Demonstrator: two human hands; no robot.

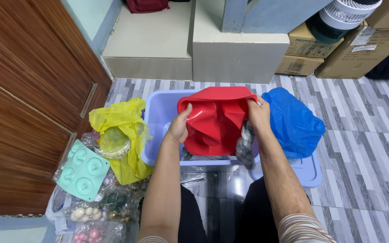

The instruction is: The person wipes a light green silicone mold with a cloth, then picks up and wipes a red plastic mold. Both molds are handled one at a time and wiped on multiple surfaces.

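Above a pale lilac plastic tub on the grey striped floor, both hands hold up a red silicone baking mould, its hollow underside turned toward the camera. At the mould's left edge the left hand grips it, thumb pressed on the near face and the other fingers hidden behind. Along the upper right edge the right hand pinches the rim, fingers curled together over it, and a grey-and-white cloth hangs down from that hand against the mould's lower right side. Whether the cloth is clamped in the same grip I cannot tell.

Just right of the mould, a crumpled blue plastic bag lies partly over the lilac lid, which lies flat on the floor. To the left, a yellow plastic bag sits beside the tub, with a clear round lid resting in its folds. Nearer the wooden door lies a mint-green doughnut mould with 3 ring cavities showing, on top of clear packets of small round pink, cream and dark green pieces. Behind the tub stand pale boxes, cardboard cartons and a white fan.
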